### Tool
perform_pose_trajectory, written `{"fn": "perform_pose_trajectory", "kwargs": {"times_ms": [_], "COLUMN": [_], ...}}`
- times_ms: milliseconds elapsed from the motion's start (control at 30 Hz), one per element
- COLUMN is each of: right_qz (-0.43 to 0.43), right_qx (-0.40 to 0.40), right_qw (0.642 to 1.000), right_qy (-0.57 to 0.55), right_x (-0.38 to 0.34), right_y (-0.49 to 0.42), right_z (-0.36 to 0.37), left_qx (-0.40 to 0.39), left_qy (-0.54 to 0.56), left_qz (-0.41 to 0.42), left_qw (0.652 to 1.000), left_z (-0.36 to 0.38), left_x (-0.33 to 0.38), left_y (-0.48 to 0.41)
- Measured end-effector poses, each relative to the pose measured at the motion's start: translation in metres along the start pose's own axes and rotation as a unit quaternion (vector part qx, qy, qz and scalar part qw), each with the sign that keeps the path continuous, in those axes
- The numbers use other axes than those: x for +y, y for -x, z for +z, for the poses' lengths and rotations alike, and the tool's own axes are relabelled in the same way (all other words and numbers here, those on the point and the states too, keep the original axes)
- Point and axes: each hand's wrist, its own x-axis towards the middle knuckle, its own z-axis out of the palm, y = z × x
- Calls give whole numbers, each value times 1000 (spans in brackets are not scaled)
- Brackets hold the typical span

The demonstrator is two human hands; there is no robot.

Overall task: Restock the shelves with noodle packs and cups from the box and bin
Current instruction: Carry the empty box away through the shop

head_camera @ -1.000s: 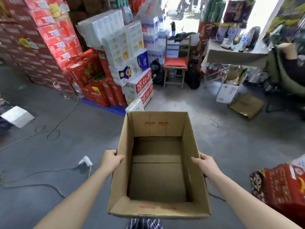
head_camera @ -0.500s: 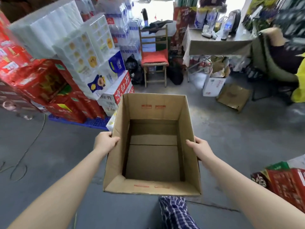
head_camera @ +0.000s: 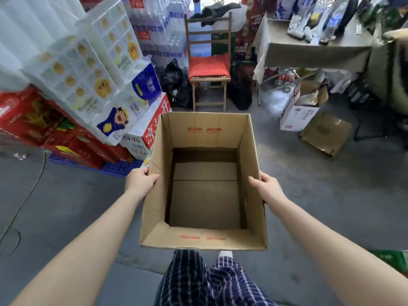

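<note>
I carry an open brown cardboard box point(head_camera: 203, 237) in front of me, above the grey floor. Its inside is bare cardboard with nothing in it. My left hand point(head_camera: 140, 182) grips the box's left wall at the rim, thumb over the edge. My right hand point(head_camera: 266, 187) grips the right wall the same way. No noodle packs, cups, shelves or bin show in this view.
Stacked red cartons point(head_camera: 44, 129) and wrapped tissue packs point(head_camera: 88, 69) stand on a blue pallet point(head_camera: 114, 167) at left. A wooden chair with a red cushion point(head_camera: 208, 67) is straight ahead. A table point(head_camera: 315, 54), a white box point(head_camera: 298, 115) and flattened cardboard point(head_camera: 325, 133) lie at right.
I have walked forward with the box; the chair, table and stacked goods have come closer. Both hands keep the same hold on the box walls.
</note>
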Motion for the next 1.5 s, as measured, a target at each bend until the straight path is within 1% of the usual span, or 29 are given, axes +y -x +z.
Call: {"fn": "perform_pose_trajectory", "kwargs": {"times_ms": [100, 200, 333, 400, 500, 667, 767, 900, 1100, 1200, 1267, 1333, 1433, 1500], "right_qz": [26, 66, 108, 125, 153, 169, 179, 171, 144, 154, 168, 180, 194, 204], "right_qx": [8, 27, 53, 68, 75, 86, 98, 89, 79, 92, 83, 53, 6, 4], "right_qw": [999, 995, 988, 985, 981, 977, 974, 975, 979, 977, 974, 971, 967, 966], "right_qy": [22, 68, 99, 99, 96, 97, 100, 111, 116, 118, 127, 148, 164, 156], "right_x": [-13, -23, -38, -45, -59, -58, -36, 16, 123, 178, 206, 222, 220, 205], "right_y": [-39, -78, -129, -151, -187, -260, -317, -408, -540, -586, -602, -606, -594, -578], "right_z": [4, 10, 22, 31, 47, 75, 92, 119, 175, 200, 213, 221, 218, 208], "left_qx": [-14, -37, -88, -113, -123, -140, -145, -148, -128, -119, -111, -105, -136, -160], "left_qy": [-8, -23, -43, -64, -91, -102, -94, -69, -39, -42, -56, -72, -88, -85], "left_qz": [2, -2, 17, 34, 51, 47, 40, 24, -16, -45, -65, -73, -100, -128], "left_qw": [1000, 999, 995, 991, 987, 984, 984, 986, 991, 991, 990, 989, 982, 975], "left_z": [8, 19, 31, 31, 34, 59, 99, 172, 299, 356, 381, 394, 388, 371], "left_x": [15, 29, 48, 62, 82, 87, 73, 39, -30, -61, -77, -90, -101, -94], "left_y": [-42, -87, -157, -193, -245, -322, -365, -427, -520, -548, -553, -554, -547, -535]}}
